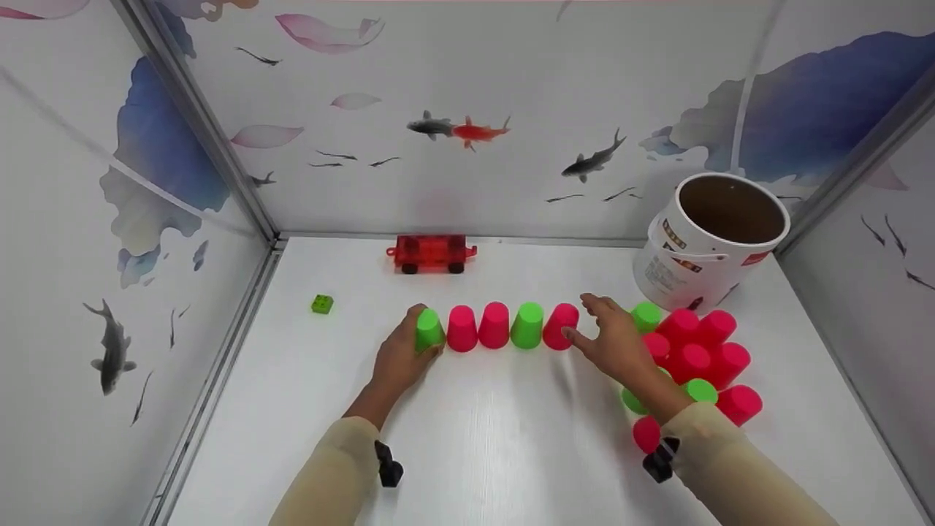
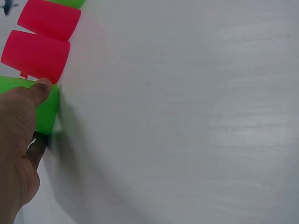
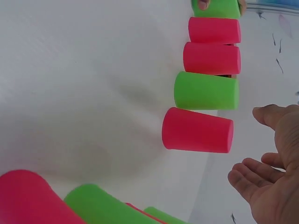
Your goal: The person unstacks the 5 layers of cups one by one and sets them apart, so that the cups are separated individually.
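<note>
Upside-down cups stand in a row across the white table. At the row's left end is a green cup [image 1: 429, 330], which my left hand [image 1: 397, 358] grips between thumb and fingers. To its right follow two pink cups [image 1: 462, 329], then another green cup [image 1: 527, 326]. The rightmost cup [image 1: 561, 326] of the row is pink. Beside it is my right hand [image 1: 617, 342], thumb and fingers spread; the right wrist view shows a gap between this hand [image 3: 275, 163] and the pink cup [image 3: 198, 130].
More pink and green cups [image 1: 688, 361] stand clustered at the right, partly behind my right forearm. A white bucket [image 1: 676, 270] stands in the back right corner. Near the back wall is a red toy wagon [image 1: 431, 253]; a small green block [image 1: 322, 304] lies at the left.
</note>
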Available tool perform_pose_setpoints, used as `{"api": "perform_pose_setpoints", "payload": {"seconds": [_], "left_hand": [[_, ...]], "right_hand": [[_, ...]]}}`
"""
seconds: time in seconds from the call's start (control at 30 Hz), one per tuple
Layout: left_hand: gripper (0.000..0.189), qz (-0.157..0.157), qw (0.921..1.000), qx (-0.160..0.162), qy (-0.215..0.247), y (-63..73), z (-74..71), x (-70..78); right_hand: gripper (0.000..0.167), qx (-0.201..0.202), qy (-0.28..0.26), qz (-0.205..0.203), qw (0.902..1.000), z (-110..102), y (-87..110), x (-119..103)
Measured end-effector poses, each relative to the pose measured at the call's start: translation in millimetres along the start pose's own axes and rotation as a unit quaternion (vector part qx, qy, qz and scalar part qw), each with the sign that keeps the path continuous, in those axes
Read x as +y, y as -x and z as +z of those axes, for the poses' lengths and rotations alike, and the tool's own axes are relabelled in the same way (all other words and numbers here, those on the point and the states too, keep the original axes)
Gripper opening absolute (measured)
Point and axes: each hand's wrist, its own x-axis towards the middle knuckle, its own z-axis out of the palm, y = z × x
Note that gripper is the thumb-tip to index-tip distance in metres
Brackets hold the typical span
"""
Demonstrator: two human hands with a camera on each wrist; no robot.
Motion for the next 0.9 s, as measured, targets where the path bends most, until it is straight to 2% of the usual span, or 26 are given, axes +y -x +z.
{"api": "perform_pose_setpoints", "payload": {"seconds": [0.2, 0.43, 0.63, 0.77, 0.9], "left_hand": [[0.081, -0.006, 1.0000, 0.000, -0.002, -1.4, -1.7, 0.5], [0.078, 0.008, 1.0000, 0.003, -0.002, 0.9, 3.2, -2.9], [0.080, 0.004, 1.0000, 0.000, -0.004, -1.3, 1.5, -0.7], [0.080, -0.001, 1.0000, 0.001, -0.008, -0.7, 0.0, 0.2], [0.082, -0.008, 0.9999, -0.002, -0.007, 0.7, 0.6, 1.1]], "right_hand": [[0.078, 0.018, -0.009, 0.046, 0.9987, 28.7, -19.3, -1.2], [0.067, 0.035, -0.012, 0.044, 0.9983, 48.0, -27.7, 9.1], [0.066, 0.027, -0.009, 0.049, 0.9984, 31.9, -28.1, 14.5], [0.071, 0.022, 0.000, 0.070, 0.9973, 16.4, -30.7, 21.6], [0.077, 0.001, 0.003, 0.101, 0.9949, 6.8, -32.6, 28.7]]}}
